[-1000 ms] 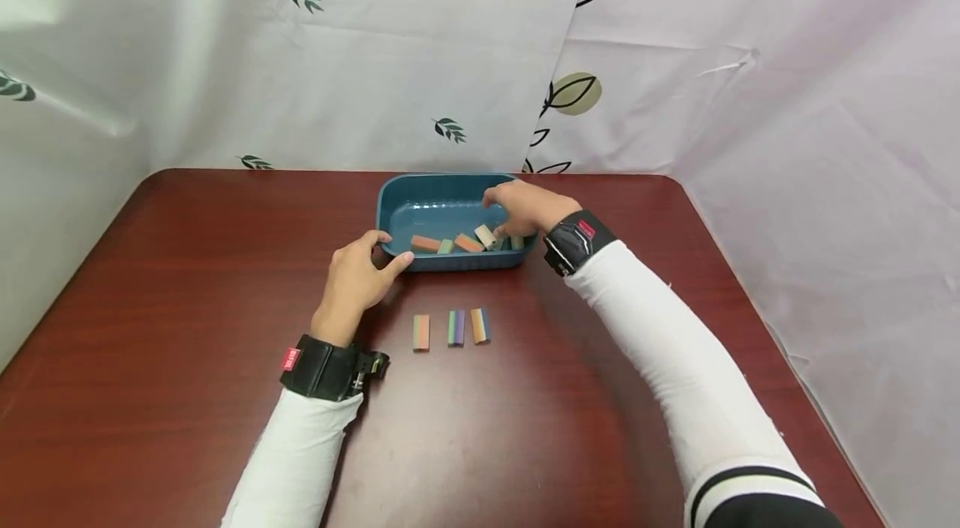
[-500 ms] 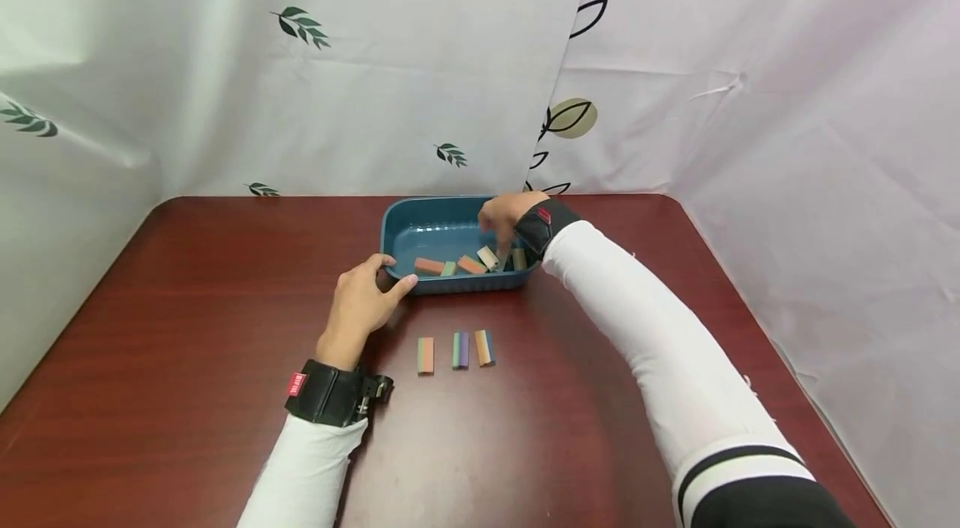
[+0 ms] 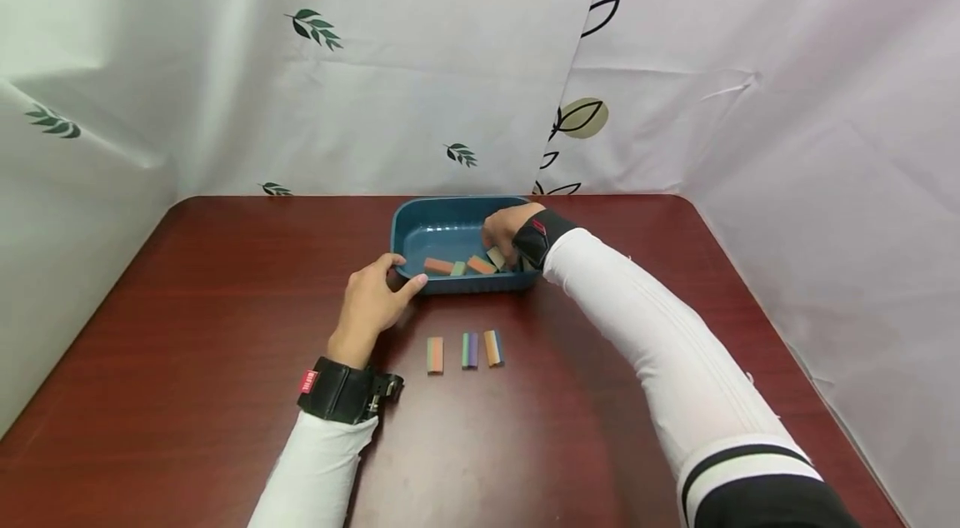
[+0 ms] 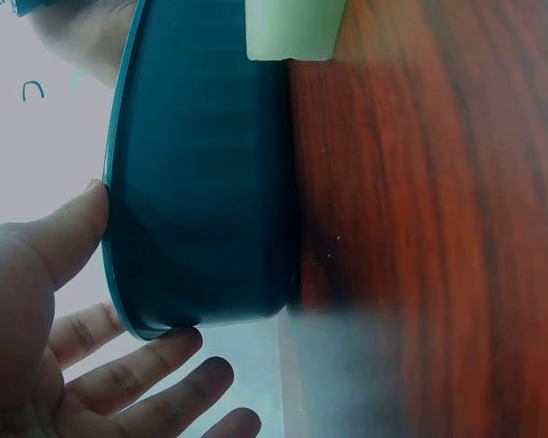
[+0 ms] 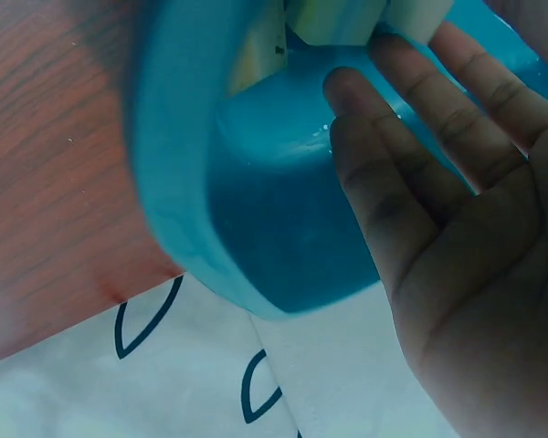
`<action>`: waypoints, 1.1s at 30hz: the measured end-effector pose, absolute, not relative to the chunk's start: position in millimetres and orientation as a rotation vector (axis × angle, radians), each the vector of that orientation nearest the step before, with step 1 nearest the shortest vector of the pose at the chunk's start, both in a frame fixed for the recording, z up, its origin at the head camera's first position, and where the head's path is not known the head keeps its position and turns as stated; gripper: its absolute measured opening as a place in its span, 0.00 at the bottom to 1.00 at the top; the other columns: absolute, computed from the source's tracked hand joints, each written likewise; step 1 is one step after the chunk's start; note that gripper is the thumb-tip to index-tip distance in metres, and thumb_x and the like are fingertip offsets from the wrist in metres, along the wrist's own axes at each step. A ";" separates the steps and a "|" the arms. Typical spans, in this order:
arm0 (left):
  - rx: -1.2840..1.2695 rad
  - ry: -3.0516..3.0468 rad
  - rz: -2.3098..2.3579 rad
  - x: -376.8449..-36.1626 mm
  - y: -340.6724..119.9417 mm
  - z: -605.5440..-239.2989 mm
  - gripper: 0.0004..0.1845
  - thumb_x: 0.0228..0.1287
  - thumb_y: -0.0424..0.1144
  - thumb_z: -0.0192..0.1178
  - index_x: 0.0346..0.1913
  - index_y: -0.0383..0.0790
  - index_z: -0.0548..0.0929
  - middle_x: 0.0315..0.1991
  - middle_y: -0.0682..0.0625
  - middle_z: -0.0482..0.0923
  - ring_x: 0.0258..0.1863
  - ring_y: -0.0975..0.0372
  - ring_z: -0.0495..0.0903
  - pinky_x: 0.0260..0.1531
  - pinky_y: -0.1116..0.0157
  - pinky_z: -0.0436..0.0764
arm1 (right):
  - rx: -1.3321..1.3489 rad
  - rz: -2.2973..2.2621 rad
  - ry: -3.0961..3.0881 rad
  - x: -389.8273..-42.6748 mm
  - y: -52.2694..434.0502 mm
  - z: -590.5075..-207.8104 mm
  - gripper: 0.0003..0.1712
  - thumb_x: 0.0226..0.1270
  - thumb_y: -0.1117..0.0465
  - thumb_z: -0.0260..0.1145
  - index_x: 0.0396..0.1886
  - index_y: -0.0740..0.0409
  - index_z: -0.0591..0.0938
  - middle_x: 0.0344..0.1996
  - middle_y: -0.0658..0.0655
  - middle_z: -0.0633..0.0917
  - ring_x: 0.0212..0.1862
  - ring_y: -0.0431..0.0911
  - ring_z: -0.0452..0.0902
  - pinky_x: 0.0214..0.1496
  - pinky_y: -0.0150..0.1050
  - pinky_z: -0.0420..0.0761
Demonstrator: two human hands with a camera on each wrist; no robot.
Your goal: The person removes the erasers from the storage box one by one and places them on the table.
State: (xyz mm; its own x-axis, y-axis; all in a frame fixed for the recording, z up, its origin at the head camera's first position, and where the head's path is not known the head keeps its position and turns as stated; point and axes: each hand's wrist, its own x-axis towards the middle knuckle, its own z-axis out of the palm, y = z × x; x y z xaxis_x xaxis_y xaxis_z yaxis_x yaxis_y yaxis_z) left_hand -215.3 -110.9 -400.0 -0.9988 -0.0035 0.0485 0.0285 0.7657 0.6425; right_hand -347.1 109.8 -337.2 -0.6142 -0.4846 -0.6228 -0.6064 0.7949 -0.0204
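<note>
Vs the earlier frames: right hand (image 3: 508, 230) has pulled back a bit toward the tray's right wall, wrist now folded over the rim, fingers down among the blocks. Left hand (image 3: 372, 301) has not moved off the tray's near-left corner. The three blocks on the table sit as before.

Pose: right forearm reaches in from the tray's right side, wristband over the rim of the blue tray (image 3: 411, 216). In the right wrist view the fingers (image 5: 411, 146) are nearly straight and spread, tips touching a pale block (image 5: 347, 16) inside the tray; not closed round it. Whether the thumb is pinching anything, can't tell. Left hand is relaxed and open, thumb (image 4: 68, 239) against the tray rim, fingers (image 4: 137, 370) under the corner's outer wall, bracing rather than gripping.

Block position: the pale block (image 3: 497, 256) lies in the tray's right end, right at the right hand's fingertips. An orange block (image 3: 439, 266), a green one (image 3: 458, 268) and another orange one (image 3: 481, 265) lie along the tray's near wall, left of the hand.

On the table (image 3: 187, 345), just in front of the tray: a row of three two-tone blocks (image 3: 469, 350), side by side, slightly apart.
</note>
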 end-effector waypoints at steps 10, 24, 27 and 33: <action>-0.022 -2.914 -1.045 -217.3 -109.4 -396.5 0.29 0.65 0.55 0.62 0.62 0.40 0.74 0.59 0.37 0.74 0.56 0.45 0.73 0.52 0.46 0.74 | -0.793 0.169 2.377 -349.1 112.7 -341.2 0.10 0.54 0.69 0.72 0.34 0.53 0.85 0.31 0.50 0.80 0.32 0.44 0.69 0.30 0.36 0.70; -0.022 -2.929 -1.047 -214.2 -109.4 -399.6 0.29 0.65 0.55 0.62 0.62 0.40 0.74 0.58 0.37 0.75 0.55 0.44 0.73 0.51 0.47 0.74 | -0.764 0.147 2.406 -343.8 117.4 -346.6 0.14 0.58 0.66 0.72 0.44 0.50 0.84 0.40 0.52 0.80 0.38 0.45 0.72 0.34 0.37 0.75; -0.026 -2.923 -1.051 -213.6 -109.6 -399.2 0.29 0.66 0.55 0.62 0.62 0.39 0.75 0.59 0.36 0.74 0.55 0.44 0.73 0.51 0.46 0.74 | -0.759 0.130 2.419 -342.9 117.9 -346.9 0.17 0.58 0.66 0.73 0.46 0.50 0.83 0.43 0.52 0.80 0.41 0.46 0.73 0.37 0.38 0.78; -0.033 -2.908 -1.058 -213.5 -110.4 -397.0 0.28 0.66 0.54 0.62 0.61 0.39 0.75 0.58 0.36 0.74 0.55 0.44 0.73 0.50 0.46 0.74 | -0.779 0.085 2.477 -342.1 118.9 -345.8 0.22 0.56 0.66 0.74 0.51 0.53 0.82 0.45 0.53 0.80 0.43 0.46 0.75 0.41 0.39 0.79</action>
State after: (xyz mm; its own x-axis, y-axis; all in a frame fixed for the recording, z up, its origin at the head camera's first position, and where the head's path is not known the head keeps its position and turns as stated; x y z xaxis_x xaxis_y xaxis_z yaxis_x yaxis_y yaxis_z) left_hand -213.5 -110.4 -397.0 -0.9986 0.0040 0.0519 0.0364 0.7662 0.6416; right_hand -342.1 118.9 -345.8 -0.6890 -0.5137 -0.5112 -0.5476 0.8311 -0.0971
